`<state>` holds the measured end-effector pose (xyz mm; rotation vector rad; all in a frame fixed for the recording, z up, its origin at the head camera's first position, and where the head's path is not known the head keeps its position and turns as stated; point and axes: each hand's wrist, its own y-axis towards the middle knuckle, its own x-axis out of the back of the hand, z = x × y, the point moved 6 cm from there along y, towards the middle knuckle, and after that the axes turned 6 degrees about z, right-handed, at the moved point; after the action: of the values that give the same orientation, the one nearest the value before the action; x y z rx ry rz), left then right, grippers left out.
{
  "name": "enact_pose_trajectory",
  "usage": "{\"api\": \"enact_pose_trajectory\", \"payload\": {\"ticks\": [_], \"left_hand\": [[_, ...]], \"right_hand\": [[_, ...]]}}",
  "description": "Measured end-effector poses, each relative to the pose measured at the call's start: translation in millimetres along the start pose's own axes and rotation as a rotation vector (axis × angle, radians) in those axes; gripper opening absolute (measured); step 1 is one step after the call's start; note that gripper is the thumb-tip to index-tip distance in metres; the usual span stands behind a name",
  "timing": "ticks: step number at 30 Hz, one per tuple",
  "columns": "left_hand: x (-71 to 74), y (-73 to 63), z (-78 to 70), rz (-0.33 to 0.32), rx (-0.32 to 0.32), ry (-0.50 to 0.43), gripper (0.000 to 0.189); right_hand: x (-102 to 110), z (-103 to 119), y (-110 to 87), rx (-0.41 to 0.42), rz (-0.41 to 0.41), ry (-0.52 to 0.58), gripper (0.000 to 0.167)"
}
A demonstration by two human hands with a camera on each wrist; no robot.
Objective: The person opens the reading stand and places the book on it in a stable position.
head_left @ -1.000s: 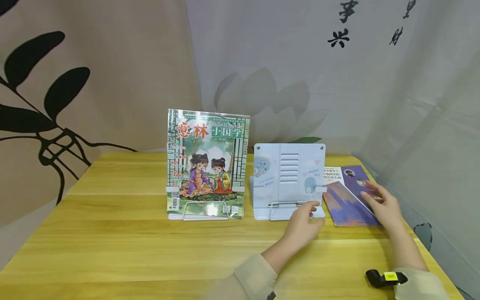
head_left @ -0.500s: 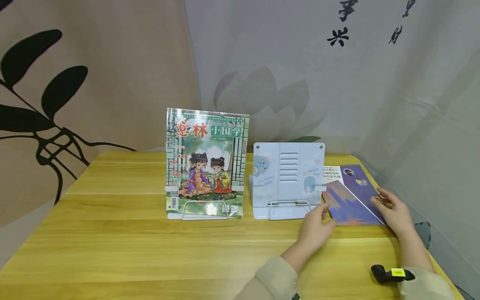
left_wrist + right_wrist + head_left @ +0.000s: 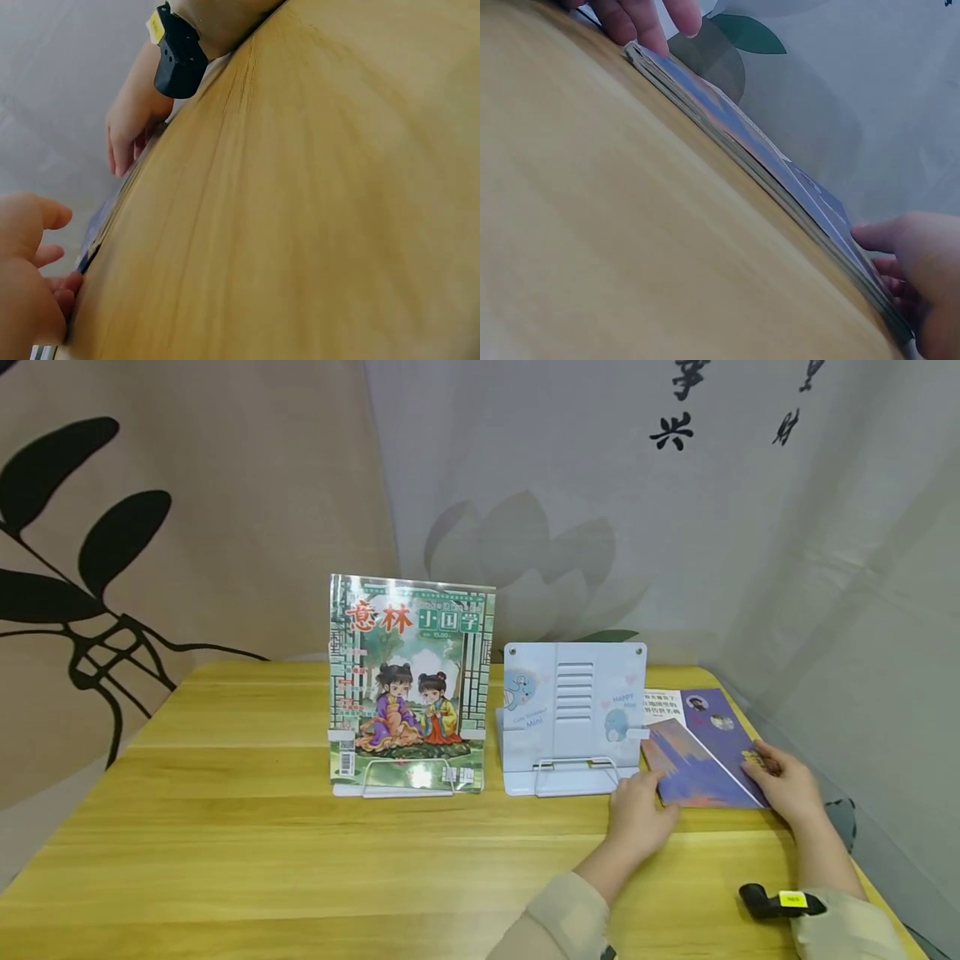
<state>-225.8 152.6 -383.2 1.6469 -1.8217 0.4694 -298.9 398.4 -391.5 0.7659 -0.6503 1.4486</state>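
— What has moved on the desk since a second ago?

— My left hand has left the front lip of the empty blue book stand and slid right to the near left corner of the purple magazine. My right hand has drawn back along the magazine's right edge, toward its near corner.

— How do the fingers lie now?

— Left fingers curl loosely against the corner, the tips touching the edge of the pages; the thumb sits above the cover. I cannot tell whether they truly pinch it. Right fingers press at the opposite edge, thumb on top of the cover, the others at the stack of pages.

— And the magazine itself?

— Flat on the yellow wooden table, just right of the blue stand, its far left corner tucked behind the stand's side. The cover shows purple and orange, with a white strip of print at the far end.

— Anything else in shot?

— A green illustrated children's magazine stands upright on a second stand, left of the blue one. A black band with a yellow tag circles my right wrist.
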Motion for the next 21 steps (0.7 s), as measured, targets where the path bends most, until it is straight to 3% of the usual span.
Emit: {"api": "enact_pose_trajectory", "payload": {"ticks": [7,12,21], "left_hand": [[-2.7,-0.2,-3.5,0.064,0.022,0.110,0.044],[-5.1,-0.2,-4.2,0.063,0.000,0.176,0.046],[-5.4,-1.5,-2.1,0.048,-0.034,0.189,0.048]], "right_hand": [[1.1,-0.9,-0.2,0.007,0.000,-0.051,0.059],[1.4,0.2,-1.2,0.017,-0.039,-0.070,0.056],[1.2,-4.4,-3.5,-0.088,-0.096,-0.051,0.051]]}}
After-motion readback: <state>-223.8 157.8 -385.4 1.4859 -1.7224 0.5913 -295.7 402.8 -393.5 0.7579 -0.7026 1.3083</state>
